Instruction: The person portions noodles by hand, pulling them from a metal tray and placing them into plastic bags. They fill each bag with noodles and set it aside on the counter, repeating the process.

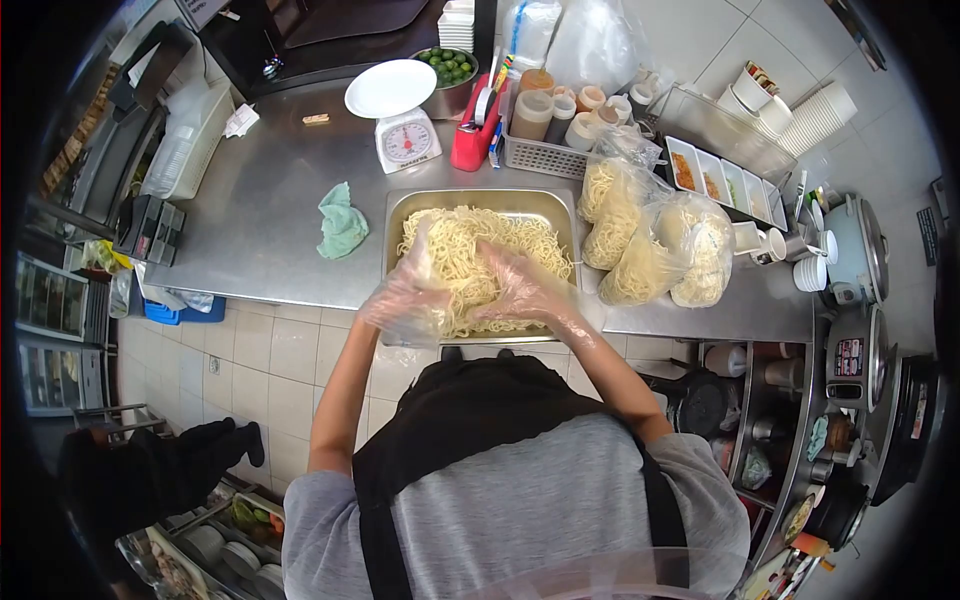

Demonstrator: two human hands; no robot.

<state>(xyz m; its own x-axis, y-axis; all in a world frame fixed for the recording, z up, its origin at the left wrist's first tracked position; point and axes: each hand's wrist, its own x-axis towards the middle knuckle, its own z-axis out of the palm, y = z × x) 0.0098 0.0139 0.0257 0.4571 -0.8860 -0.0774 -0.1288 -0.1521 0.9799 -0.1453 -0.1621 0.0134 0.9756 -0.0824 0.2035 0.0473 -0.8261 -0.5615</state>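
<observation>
We see the left hand (405, 295), in a loose plastic glove, at the near left of the steel tray (470, 194). Its fingers curl into the yellow noodles (480, 235), though we cannot tell whether they grip any. The gloved right hand (520, 285) lies spread flat on the pile. Beyond, bagged noodles (650, 250) sit on the surface (270, 200).

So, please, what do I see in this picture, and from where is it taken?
No machine here: these are a person's two hands in thin clear gloves. The one camera sits on the person's head and looks down. The left hand and the right hand are in yellow noodles in a metal tray on a steel counter. Nearby lie bags of noodles, a green cloth and a white scale. Whether the hands grasp noodles, I cannot tell.
</observation>
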